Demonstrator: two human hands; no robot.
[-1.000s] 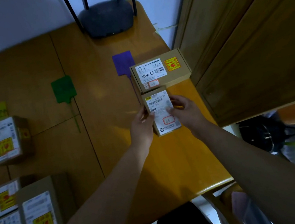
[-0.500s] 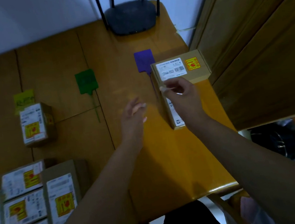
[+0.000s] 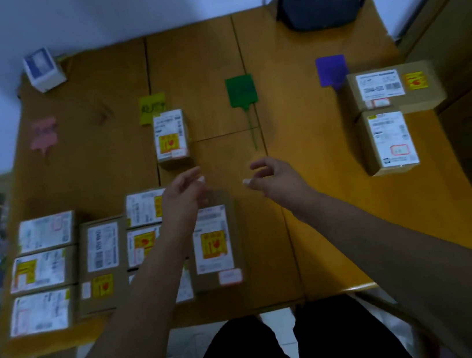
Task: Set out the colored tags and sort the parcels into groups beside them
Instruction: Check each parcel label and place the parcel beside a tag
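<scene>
Four tags lie in a row across the table: pink tag [image 3: 44, 133], yellow tag [image 3: 152, 107], green tag [image 3: 240, 90], purple tag [image 3: 331, 70]. One parcel [image 3: 170, 135] sits just below the yellow tag. Two parcels sit right of the purple tag: a wide one [image 3: 391, 87] and a narrow one [image 3: 388, 140] in front of it. A cluster of unsorted parcels [image 3: 102, 252] fills the near left. My left hand [image 3: 183, 192] hovers empty over that cluster, fingers apart. My right hand [image 3: 274, 178] hovers empty mid-table, fingers loosely curled.
A black router [image 3: 322, 4] with antennas stands at the far right corner. A small white and blue box [image 3: 43, 69] sits at the far left corner. A wooden cabinet [image 3: 468, 70] borders the table's right side. The table's front edge [image 3: 329, 293] is close to my lap.
My right hand has let go of the narrow parcel beside the purple tag and drawn back left. Both hands now hover mid-table. The view has swung left, showing the pink tag and more parcels.
</scene>
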